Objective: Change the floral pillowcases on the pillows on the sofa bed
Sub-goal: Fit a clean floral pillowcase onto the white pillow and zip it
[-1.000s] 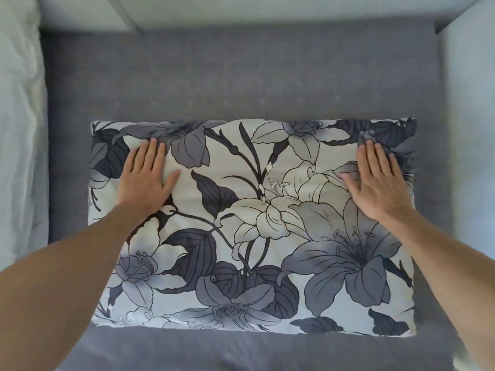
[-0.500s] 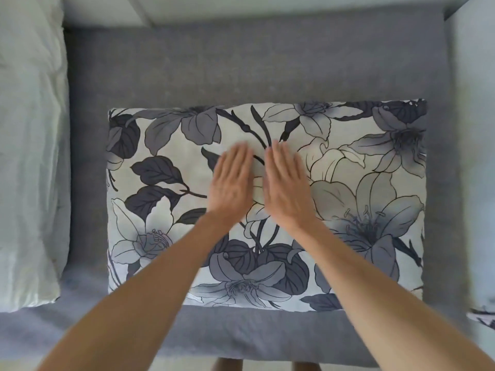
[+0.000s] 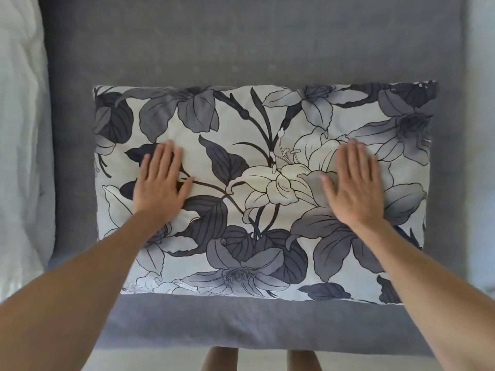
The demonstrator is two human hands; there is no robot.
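A pillow in a white pillowcase printed with grey and black lilies (image 3: 262, 188) lies flat on the grey sofa bed (image 3: 241, 46). My left hand (image 3: 160, 183) rests palm down on the pillow's left part, fingers together and stretched out. On the pillow's right part my right hand (image 3: 353, 186) lies flat in the same way. Neither hand holds anything. The pillowcase surface looks smooth between the hands.
A pale, plain white pillow or bedding (image 3: 18, 156) lies along the left side of the sofa bed. A light surface (image 3: 482, 129) borders the right edge. The sofa's front edge (image 3: 241, 325) is close to me, with my legs below it.
Both hands were side by side at the pillow's middle half a second ago. They have slid apart, the left one leftward and the right one rightward, staying flat on the pillowcase.
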